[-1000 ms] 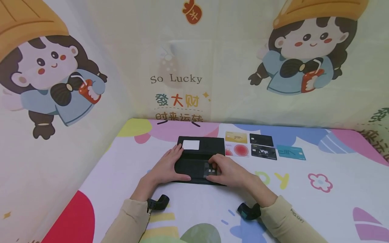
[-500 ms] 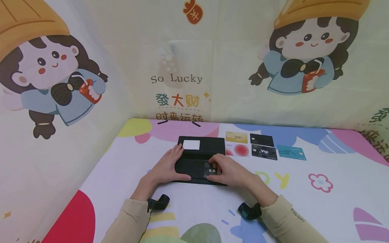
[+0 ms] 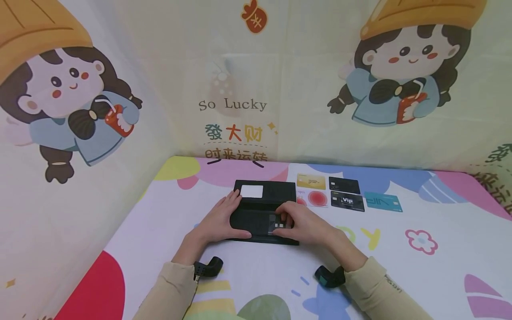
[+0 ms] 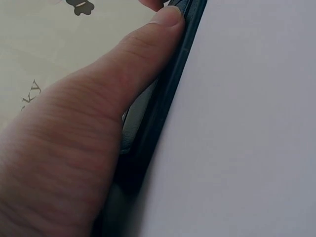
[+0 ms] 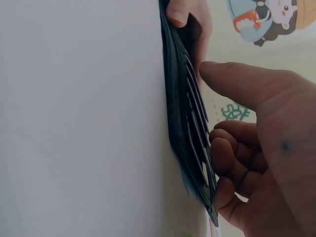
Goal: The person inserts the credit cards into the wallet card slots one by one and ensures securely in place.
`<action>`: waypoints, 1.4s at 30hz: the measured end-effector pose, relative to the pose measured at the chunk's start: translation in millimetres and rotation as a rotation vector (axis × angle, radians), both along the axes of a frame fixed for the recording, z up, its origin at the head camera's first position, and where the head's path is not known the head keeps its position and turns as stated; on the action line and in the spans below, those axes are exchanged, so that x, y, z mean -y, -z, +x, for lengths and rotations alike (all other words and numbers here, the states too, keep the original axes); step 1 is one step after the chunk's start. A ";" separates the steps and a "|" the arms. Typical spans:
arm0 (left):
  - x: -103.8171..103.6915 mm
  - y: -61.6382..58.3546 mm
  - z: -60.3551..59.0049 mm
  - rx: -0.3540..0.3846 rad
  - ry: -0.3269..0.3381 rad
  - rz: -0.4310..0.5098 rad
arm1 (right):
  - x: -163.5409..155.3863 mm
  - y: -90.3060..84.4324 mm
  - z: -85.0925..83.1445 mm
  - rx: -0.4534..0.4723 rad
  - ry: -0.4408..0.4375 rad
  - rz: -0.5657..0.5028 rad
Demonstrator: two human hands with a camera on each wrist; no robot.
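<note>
A black wallet (image 3: pixel 248 218) lies unfolded on the table, a white rectangle (image 3: pixel 252 191) showing in its far half. My left hand (image 3: pixel 218 221) rests on its left side with fingers extended; the thumb (image 4: pixel 163 22) lies along the near edge in the left wrist view. My right hand (image 3: pixel 308 224) is over the right end of the near half, thumb and bent fingers at opposite edges of a dark card (image 3: pixel 273 221) with small light squares. Layered slot edges (image 5: pixel 195 111) show side-on in the right wrist view. The right fingers partly cover the card.
Right of the wallet lie several cards: a gold one (image 3: pixel 311 181), a white one with a red circle (image 3: pixel 317 198), black ones (image 3: pixel 345 185), and a teal one (image 3: pixel 383 202). The table (image 3: pixel 256 271) has a printed cover and meets patterned walls (image 3: pixel 304 89) behind and at left.
My right hand has shifted very slightly over the dark card, its thumb tip moving a little. The left hand and the wallet stay where they were.
</note>
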State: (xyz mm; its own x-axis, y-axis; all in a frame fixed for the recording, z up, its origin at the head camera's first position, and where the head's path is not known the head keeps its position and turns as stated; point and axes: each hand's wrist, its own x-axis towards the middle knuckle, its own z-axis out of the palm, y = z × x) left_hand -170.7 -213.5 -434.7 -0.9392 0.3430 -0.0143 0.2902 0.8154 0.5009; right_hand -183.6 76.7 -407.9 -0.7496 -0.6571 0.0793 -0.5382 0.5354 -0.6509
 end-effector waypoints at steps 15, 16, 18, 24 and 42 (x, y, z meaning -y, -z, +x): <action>0.1 0.1 0.4 -0.008 0.005 -0.007 | -5.7 -3.1 -5.4 -0.054 0.037 -0.011; 0.0 -0.2 0.6 -0.007 0.005 -0.005 | -6.2 -3.2 -5.8 -0.054 0.043 -0.011; -0.2 -0.3 0.8 -0.002 0.002 -0.004 | -7.0 -2.6 -6.7 -0.056 0.054 -0.008; -0.8 -0.3 1.2 0.006 -0.006 -0.002 | -10.0 -5.0 -7.7 -0.040 0.086 -0.003; -1.5 -0.9 1.4 0.000 -0.003 0.003 | -25.6 -6.2 -20.3 -0.094 0.098 -0.039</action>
